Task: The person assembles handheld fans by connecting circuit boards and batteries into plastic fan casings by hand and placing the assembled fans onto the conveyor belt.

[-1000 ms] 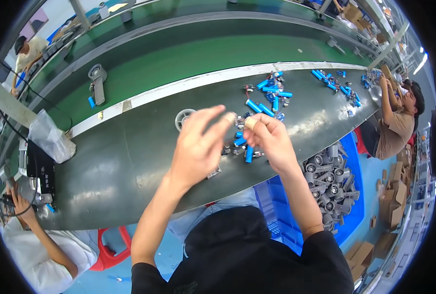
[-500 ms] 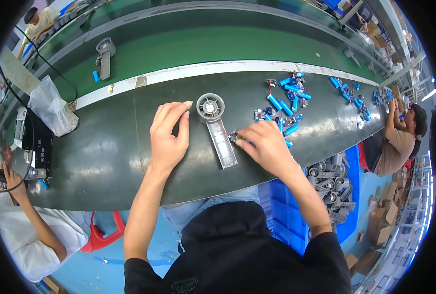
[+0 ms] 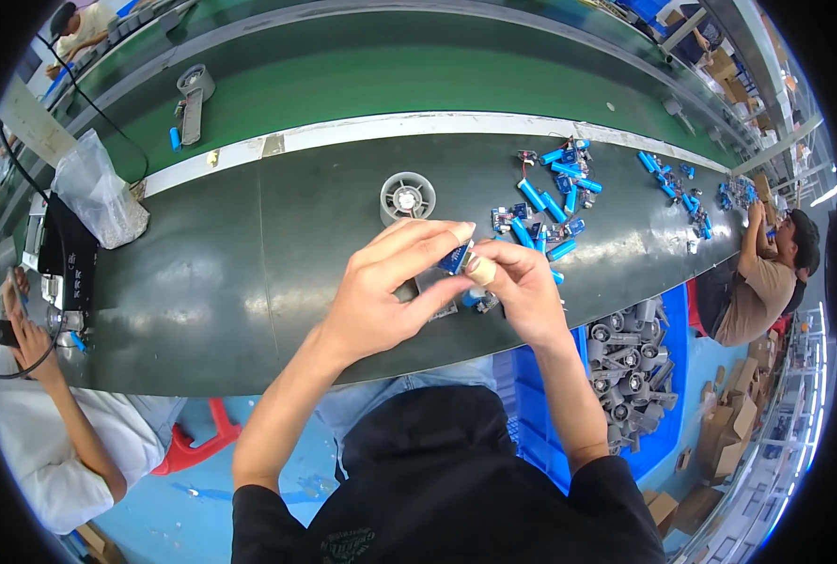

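Both my hands meet above the dark worktable [image 3: 202, 282]. My left hand [image 3: 385, 291] and my right hand [image 3: 517, 287] pinch a small blue part [image 3: 456, 257] between their fingertips. A grey handheld fan [image 3: 407, 199], with its round head facing up, lies on the table just beyond and partly under my hands; its handle is hidden. A pile of blue cylinders and small parts [image 3: 550, 202] lies to the right of the fan.
A green conveyor belt [image 3: 390, 80] runs behind the table with another grey fan [image 3: 191, 94] on it. A blue bin of grey fan bodies [image 3: 630, 371] stands at my right. A plastic bag [image 3: 99, 193] sits at left. Other people work at left and right.
My hands have lifted off the table and come together. They now hold a small blue part between them above the fan, which lay open to view between them before.
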`<state>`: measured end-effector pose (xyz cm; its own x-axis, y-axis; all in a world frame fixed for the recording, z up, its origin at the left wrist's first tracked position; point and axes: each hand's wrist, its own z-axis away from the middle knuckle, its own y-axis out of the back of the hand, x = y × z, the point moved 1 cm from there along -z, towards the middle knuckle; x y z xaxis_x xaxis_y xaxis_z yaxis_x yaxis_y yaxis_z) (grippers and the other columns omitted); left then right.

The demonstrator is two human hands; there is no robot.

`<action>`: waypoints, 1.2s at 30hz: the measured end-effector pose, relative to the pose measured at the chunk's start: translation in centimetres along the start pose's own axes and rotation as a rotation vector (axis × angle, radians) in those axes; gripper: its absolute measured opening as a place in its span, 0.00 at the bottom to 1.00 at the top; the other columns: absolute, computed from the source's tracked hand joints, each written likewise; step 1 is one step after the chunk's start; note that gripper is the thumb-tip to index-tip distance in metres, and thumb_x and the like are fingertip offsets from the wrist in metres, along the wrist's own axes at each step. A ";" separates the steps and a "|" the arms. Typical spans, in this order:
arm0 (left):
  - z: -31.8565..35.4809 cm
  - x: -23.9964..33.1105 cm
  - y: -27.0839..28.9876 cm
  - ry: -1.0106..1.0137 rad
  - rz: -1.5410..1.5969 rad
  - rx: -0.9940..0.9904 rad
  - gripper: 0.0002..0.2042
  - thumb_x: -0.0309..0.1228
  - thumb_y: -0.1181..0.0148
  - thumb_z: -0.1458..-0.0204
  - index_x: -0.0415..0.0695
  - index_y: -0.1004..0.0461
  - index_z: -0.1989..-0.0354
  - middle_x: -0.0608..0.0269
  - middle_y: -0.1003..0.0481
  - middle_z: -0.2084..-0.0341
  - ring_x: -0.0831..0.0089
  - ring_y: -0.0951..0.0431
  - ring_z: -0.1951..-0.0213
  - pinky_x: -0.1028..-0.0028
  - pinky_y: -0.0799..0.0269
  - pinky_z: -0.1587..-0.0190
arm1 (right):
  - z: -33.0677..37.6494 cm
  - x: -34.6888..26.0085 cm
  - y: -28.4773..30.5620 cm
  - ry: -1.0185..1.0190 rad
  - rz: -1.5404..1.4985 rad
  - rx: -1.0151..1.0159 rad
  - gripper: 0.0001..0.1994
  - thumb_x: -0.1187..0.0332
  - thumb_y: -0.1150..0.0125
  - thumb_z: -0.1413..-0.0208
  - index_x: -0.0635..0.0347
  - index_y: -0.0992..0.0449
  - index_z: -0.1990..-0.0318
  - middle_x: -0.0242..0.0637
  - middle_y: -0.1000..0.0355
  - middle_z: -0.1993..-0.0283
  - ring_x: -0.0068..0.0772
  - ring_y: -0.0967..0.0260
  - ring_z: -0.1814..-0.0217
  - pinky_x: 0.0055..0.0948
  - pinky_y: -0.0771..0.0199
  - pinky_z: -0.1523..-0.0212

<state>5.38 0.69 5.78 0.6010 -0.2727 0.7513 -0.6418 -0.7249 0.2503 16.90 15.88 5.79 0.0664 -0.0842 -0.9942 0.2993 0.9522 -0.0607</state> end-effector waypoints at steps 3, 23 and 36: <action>1.1 -1.0 0.5 0.142 0.094 -0.029 0.18 0.17 0.38 0.49 0.35 0.23 0.48 0.51 0.20 0.55 0.62 0.18 0.55 0.67 0.25 0.48 | 0.0 0.7 -1.0 0.093 -0.014 -0.043 0.09 0.70 0.40 0.37 0.67 0.21 0.55 0.35 0.25 0.56 0.22 0.29 0.54 0.24 0.29 0.52; 3.7 -3.6 3.1 0.747 0.463 0.158 0.07 0.21 0.54 0.42 0.41 0.32 0.57 0.62 0.26 0.69 0.78 0.26 0.71 0.78 0.29 0.68 | -1.4 2.7 -0.7 0.487 0.973 0.167 0.10 0.72 0.31 0.51 0.62 0.19 0.60 0.36 0.26 0.63 0.33 0.31 0.66 0.30 0.31 0.64; 2.9 -1.4 2.1 0.717 -0.018 0.008 0.03 0.26 0.31 0.48 0.41 0.17 0.67 0.79 0.31 0.84 0.91 0.45 0.81 0.81 0.53 0.80 | -2.0 2.4 -1.8 0.295 0.479 -0.063 0.11 0.79 0.43 0.42 0.66 0.20 0.53 0.39 0.22 0.57 0.32 0.27 0.54 0.28 0.29 0.52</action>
<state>4.56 -2.24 3.46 0.1488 0.2196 0.9642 -0.6293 -0.7310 0.2636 14.58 14.55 3.37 -0.0911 0.4390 -0.8938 0.2434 0.8802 0.4075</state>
